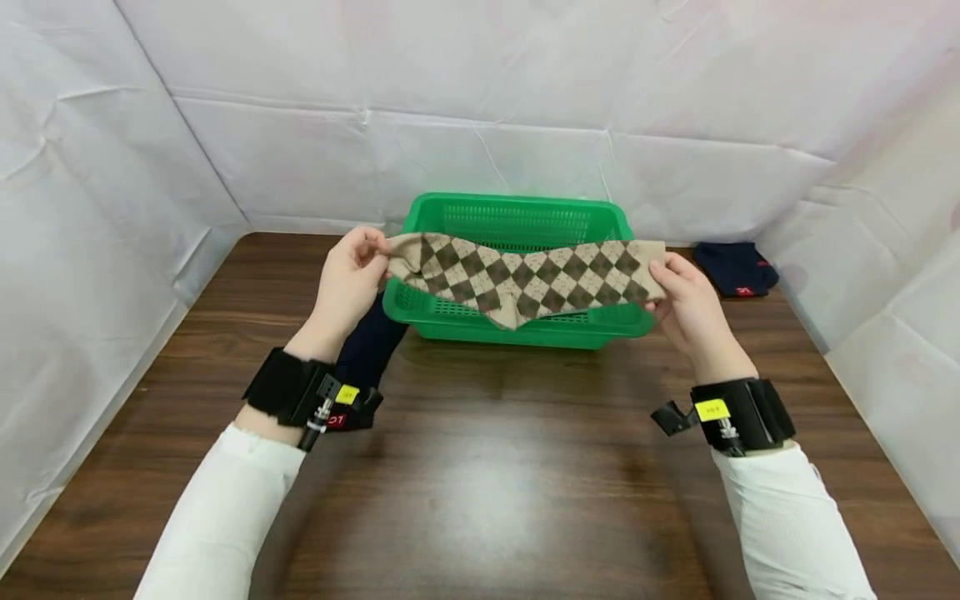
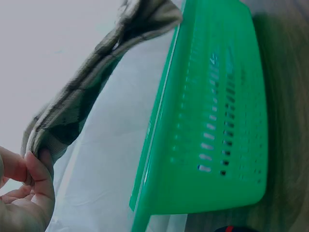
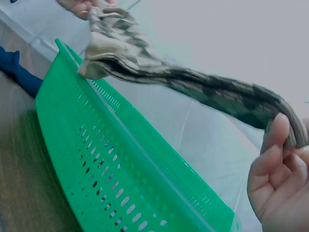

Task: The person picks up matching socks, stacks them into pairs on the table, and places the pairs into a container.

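A beige and brown argyle sock [image 1: 555, 275] is stretched sideways above the green basket [image 1: 517, 333] in the head view. My left hand [image 1: 348, 279] pinches its toe end, and my right hand [image 1: 690, 308] pinches the cuff end between thumb and fingers. The heel points down at the middle of the sock. From the right wrist view, the sock [image 3: 217, 94] appears as doubled layers, with the right hand [image 3: 282, 179] gripping its near end. In the left wrist view, the left hand [image 2: 29, 188] grips the other end, beside the basket's side wall [image 2: 212, 116].
A dark navy sock [image 1: 375, 346] with a red mark lies on the wooden table [image 1: 480, 467], partly hidden under the left wrist. Another folded navy item [image 1: 735, 268] with red marks lies at the back right corner. White sheeting [image 1: 487, 100] walls the table's back and sides.
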